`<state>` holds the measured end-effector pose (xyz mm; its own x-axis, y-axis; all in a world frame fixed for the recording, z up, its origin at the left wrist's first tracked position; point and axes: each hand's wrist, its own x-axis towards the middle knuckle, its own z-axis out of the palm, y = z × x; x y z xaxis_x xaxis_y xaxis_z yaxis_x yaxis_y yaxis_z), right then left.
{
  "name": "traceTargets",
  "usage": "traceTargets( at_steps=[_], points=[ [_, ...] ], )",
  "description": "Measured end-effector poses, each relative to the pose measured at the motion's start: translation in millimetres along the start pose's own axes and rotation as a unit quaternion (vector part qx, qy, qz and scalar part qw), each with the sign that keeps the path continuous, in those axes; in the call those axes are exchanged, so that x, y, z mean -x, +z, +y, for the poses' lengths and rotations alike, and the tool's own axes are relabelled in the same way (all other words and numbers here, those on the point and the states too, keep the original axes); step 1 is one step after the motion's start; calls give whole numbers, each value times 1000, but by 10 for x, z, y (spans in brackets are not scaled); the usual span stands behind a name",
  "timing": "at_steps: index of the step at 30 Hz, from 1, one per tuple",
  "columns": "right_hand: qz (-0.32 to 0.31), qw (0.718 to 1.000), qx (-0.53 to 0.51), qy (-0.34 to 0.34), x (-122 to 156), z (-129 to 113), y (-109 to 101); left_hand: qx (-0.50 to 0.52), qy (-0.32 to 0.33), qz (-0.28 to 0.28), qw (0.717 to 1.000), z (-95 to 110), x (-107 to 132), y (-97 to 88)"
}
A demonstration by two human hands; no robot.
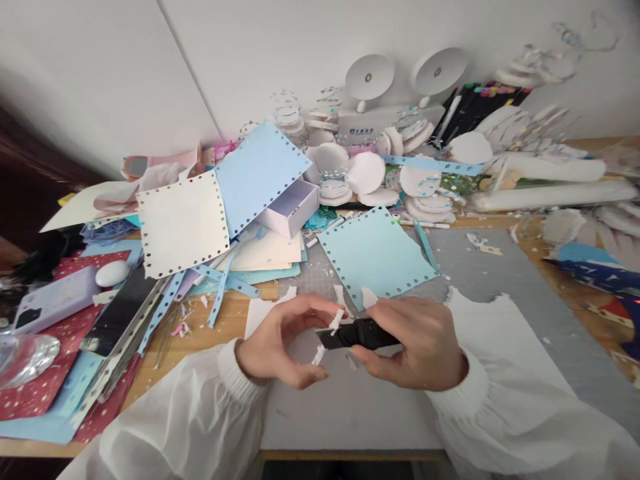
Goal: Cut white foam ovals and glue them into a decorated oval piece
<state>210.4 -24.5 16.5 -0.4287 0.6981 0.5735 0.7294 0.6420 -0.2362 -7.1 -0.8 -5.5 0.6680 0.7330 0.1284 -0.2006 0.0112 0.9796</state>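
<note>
My right hand (417, 340) grips a black hand-held tool (367, 333) with a flat blunt end pointing left; its exact kind is not clear. My left hand (295, 343) curves around that end, thumb and fingers apart. Small white paper scraps, one by the fingertips (337, 320) and one by the thumb (319, 354), hang beside the tool. Under both hands lies a large white paper sheet (350, 420) with a ragged, bitten-out far edge. Just beyond the hands is a light teal paper square (377, 253) with star holes along its edges.
A grey cutting mat (500, 267) covers the table's right part. Star-punched cream (185, 223) and blue (265, 173) sheets lean on a small white box (293, 210). White paper discs (367, 173) pile up behind. A purple phone (57, 300) lies left.
</note>
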Motion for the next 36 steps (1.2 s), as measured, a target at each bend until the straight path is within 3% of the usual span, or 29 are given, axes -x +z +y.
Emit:
traceTargets(
  at_steps=[4, 8, 10, 13, 17, 21, 24, 27, 29, 30, 33, 36],
  points=[
    [-3, 1000, -15, 10, -1, 85, -21, 110, -17, 3, 994, 25, 16, -5],
    [17, 998, -46, 29, 1, 103, -32, 177, -107, 80, 975, 38, 53, -10],
    [23, 997, -59, 38, 2, 71, -22, 123, -138, 75, 980, 48, 71, -4],
    [-9, 996, -91, 19, 4, 16, 8, 6, -138, 5, 990, 46, 83, 20],
    [-65, 988, -137, -36, 28, -5, 44, -157, -69, -23, 985, 46, 69, 71],
    [-51, 982, -183, -16, 88, 52, 79, -286, 25, 4, 958, 271, 151, 16],
    [-43, 986, -160, 7, 120, 111, 123, -410, 5, 111, 906, 587, 374, -215],
    [-83, 990, -111, -5, 120, 135, 170, -541, -100, 260, 794, 827, 665, -625],
    [-101, 991, -87, -21, 114, 131, 192, -611, -157, 293, 718, 879, 817, -949],
    [-102, 991, -78, -27, 112, 127, 199, -647, -172, 279, 688, 875, 869, -1107],
    [-98, 993, -62, -38, 118, 116, 211, -671, -182, 276, 663, 809, 939, -1494],
    [-95, 993, -58, -41, 132, 110, 222, -686, -196, 291, 638, 775, 980, -1678]
  ],
)
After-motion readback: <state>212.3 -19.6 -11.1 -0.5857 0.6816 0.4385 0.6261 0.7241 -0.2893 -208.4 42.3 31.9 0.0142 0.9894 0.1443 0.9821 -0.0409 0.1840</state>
